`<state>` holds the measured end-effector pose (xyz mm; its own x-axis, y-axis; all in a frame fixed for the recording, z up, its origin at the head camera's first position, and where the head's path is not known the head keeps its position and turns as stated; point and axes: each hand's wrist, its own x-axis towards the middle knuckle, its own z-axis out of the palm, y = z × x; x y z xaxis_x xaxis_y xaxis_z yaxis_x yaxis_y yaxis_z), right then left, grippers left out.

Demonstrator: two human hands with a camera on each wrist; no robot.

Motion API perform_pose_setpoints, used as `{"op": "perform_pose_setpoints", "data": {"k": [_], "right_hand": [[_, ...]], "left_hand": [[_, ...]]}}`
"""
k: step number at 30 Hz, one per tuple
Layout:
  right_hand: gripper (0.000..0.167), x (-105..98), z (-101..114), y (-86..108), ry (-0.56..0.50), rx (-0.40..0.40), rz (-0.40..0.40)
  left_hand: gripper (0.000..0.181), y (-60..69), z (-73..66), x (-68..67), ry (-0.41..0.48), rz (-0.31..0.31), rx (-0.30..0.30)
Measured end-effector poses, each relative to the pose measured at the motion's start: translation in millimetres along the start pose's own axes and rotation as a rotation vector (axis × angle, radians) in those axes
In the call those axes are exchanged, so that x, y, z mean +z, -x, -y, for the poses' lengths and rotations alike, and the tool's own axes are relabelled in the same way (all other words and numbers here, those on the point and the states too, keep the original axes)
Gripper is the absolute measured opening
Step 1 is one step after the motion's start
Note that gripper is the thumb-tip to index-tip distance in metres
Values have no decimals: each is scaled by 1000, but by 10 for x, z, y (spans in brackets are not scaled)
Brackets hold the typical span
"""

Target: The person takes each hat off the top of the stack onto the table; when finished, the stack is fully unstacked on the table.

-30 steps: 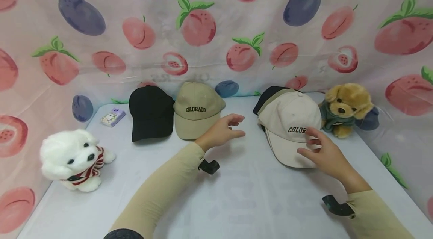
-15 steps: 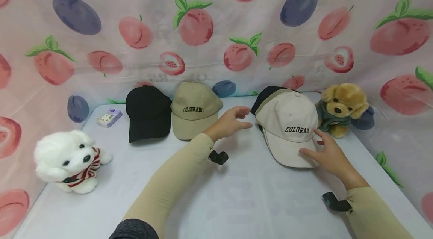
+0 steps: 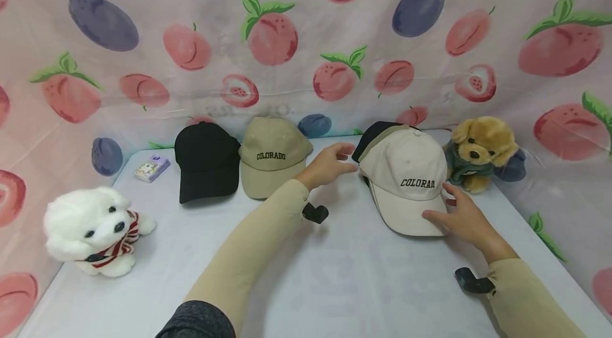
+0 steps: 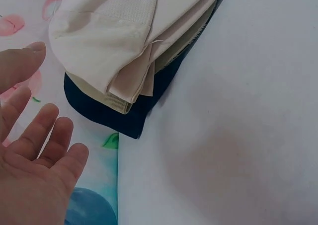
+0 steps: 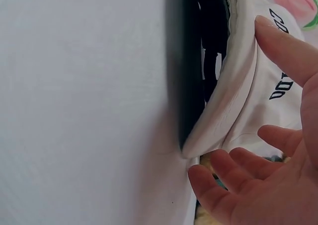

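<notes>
At the counter's [image 3: 363,279] far right, the head view shows a stack of nested caps [image 3: 406,184], its pale top cap lettered in dark capitals. A plush dog [image 3: 479,152] sits just beside its right edge; white surface stretches along the near side and leftward. The left hand [image 3: 330,164] and right hand [image 3: 462,218] flank the stack, fingers spread and relaxed. The left wrist view reveals the layers (khaki cap [image 4: 94,94], then navy cap [image 4: 141,118] lowest), apart from the fingers. The right wrist view adds a dark brim [image 5: 189,86] underneath and the lettering's final "DO"; whether the thumb touches, I cannot tell.
</notes>
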<state>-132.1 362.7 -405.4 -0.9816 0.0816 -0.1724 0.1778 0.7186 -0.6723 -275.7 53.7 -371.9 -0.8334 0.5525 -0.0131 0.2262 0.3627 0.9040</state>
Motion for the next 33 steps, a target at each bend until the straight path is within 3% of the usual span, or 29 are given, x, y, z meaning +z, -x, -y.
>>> {"op": "perform_pose_setpoints", "data": {"k": [12, 22, 33], "right_hand": [[117, 6, -29, -26, -27, 28, 28], [121, -2, -46, -25, -20, 75, 66], [121, 20, -91, -56, -26, 68, 83]], "left_hand": [[53, -116, -61, 117, 24, 18, 16], [54, -150, -37, 255, 59, 21, 16], [55, -155, -37, 304, 50, 14, 6]]}}
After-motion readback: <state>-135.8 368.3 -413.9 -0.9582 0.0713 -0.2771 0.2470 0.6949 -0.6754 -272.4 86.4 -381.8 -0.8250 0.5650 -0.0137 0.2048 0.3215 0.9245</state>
